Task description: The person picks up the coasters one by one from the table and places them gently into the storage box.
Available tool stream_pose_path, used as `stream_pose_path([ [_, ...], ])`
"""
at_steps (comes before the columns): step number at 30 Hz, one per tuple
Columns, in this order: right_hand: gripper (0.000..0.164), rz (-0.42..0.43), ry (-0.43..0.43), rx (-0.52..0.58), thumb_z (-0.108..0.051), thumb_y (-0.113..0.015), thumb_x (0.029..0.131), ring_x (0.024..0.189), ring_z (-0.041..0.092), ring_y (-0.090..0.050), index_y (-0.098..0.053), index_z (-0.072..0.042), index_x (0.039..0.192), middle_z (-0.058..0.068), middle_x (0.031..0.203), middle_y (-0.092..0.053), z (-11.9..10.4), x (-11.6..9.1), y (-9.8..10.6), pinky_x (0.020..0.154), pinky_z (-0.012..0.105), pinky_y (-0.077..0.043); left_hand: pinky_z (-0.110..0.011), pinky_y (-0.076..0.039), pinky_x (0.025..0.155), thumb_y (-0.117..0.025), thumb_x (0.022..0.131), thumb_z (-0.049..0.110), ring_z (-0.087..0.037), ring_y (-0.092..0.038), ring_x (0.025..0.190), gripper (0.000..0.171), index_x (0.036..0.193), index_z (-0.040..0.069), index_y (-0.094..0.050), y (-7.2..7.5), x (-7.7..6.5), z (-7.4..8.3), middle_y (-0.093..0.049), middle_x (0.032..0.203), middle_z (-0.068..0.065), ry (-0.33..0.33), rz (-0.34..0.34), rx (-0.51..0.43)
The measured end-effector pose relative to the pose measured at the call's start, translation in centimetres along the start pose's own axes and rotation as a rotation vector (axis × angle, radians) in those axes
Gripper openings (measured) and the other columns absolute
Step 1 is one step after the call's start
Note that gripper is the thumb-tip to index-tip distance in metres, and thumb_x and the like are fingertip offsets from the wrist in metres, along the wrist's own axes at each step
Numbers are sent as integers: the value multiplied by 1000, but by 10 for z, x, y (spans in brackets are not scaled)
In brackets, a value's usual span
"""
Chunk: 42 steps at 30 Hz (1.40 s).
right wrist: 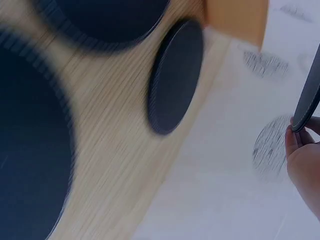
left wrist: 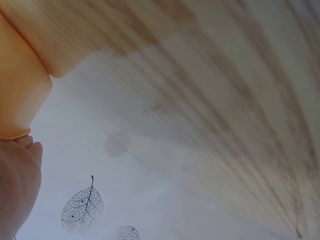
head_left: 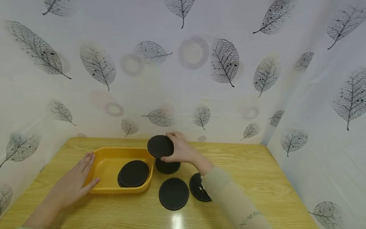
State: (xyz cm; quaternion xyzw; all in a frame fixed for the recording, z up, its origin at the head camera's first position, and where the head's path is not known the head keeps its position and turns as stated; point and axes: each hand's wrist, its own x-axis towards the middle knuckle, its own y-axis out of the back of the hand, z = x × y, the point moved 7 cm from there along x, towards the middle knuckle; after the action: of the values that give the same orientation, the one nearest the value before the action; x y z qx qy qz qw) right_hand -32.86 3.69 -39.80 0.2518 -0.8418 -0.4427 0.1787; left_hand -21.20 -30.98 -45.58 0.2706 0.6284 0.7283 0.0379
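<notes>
My right hand [head_left: 183, 149] pinches a black round coaster [head_left: 160, 146] by its right edge, thumb below and fingers above. The coaster is raised and tilted near the right rim of a yellow tray [head_left: 114, 190]. In the right wrist view, the held coaster [right wrist: 309, 95] shows only in part, with stitching along its edge. My left hand [head_left: 71, 181] rests against the tray's left side, fingers straight and thumb spread over the front corner. In the left wrist view, fingertips touch the tray [left wrist: 22, 107]. Inside the tray, overlapping black coasters [head_left: 134, 173] lie at the right.
Right of the tray, another coaster [head_left: 168, 167] lies partly under the held one. A further coaster [head_left: 173, 194] lies nearer the front. A black round piece with a jagged pale gap [head_left: 197, 187] is partly covered by my sleeve. A leaf-patterned curtain [head_left: 183, 95] borders the wooden table [head_left: 243, 156].
</notes>
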Motion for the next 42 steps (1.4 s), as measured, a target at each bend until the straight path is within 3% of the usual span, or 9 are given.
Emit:
stream_pose_path([
  [7, 106, -66, 95, -85, -47, -87, 83, 149, 31, -38, -34, -7, 166, 15, 165, -38, -57, 17, -33, 122, 42, -46, -11, 17, 125, -64, 104, 37, -5, 16, 162, 86, 160, -16, -26, 1, 1, 1, -18, 172, -31, -8, 12, -1],
  [11, 106, -114, 130, -113, -50, -85, 84, 151, 27, -35, -33, -9, 167, 12, 165, -36, -76, 22, -60, 122, 34, -44, -11, 17, 125, -65, 104, 37, -6, 16, 163, 86, 159, -17, -28, 1, 1, 1, -19, 172, -32, -13, 15, -2],
  [18, 109, -161, 139, -176, -55, -84, 84, 148, 24, -37, -31, -9, 168, 11, 165, -37, -81, 24, -98, 118, 26, -46, -11, 17, 125, -63, 105, 36, -14, 12, 166, 85, 160, -16, -26, -1, -1, -1, -17, 173, -32, -12, 9, -11],
  [30, 99, -125, 167, -452, -63, -81, 86, 148, 19, -44, -42, -12, 162, 4, 161, -46, -86, 24, -112, 122, 22, -43, -12, 16, 126, -63, 105, 36, -10, 14, 164, 86, 162, -15, -23, -2, -2, -1, -12, 175, -28, -7, 14, -6],
  [33, 89, -101, 170, -387, -58, -81, 88, 147, 19, -45, -48, -14, 157, 4, 157, -49, -84, 24, -111, 122, 23, -43, -11, 17, 125, -63, 105, 36, -10, 14, 165, 86, 162, -14, -22, -2, -2, -2, -13, 174, -28, 0, 12, -7],
  [36, 81, -75, 160, -247, -52, -82, 90, 145, 19, -48, -51, -13, 154, 4, 154, -52, -80, 21, -102, 121, 25, -44, -11, 17, 125, -63, 105, 36, -11, 13, 165, 87, 163, -14, -22, -2, -2, -2, -13, 175, -28, 7, 6, -10],
  [42, 65, 24, 136, 37, -34, -83, 93, 131, 22, -62, -59, -8, 147, 7, 142, -64, -62, 2, -66, 113, 30, -53, -11, 17, 125, -64, 105, 36, -8, 15, 164, 87, 163, -14, -22, -1, 0, -2, -13, 175, -29, 3, 4, -15],
])
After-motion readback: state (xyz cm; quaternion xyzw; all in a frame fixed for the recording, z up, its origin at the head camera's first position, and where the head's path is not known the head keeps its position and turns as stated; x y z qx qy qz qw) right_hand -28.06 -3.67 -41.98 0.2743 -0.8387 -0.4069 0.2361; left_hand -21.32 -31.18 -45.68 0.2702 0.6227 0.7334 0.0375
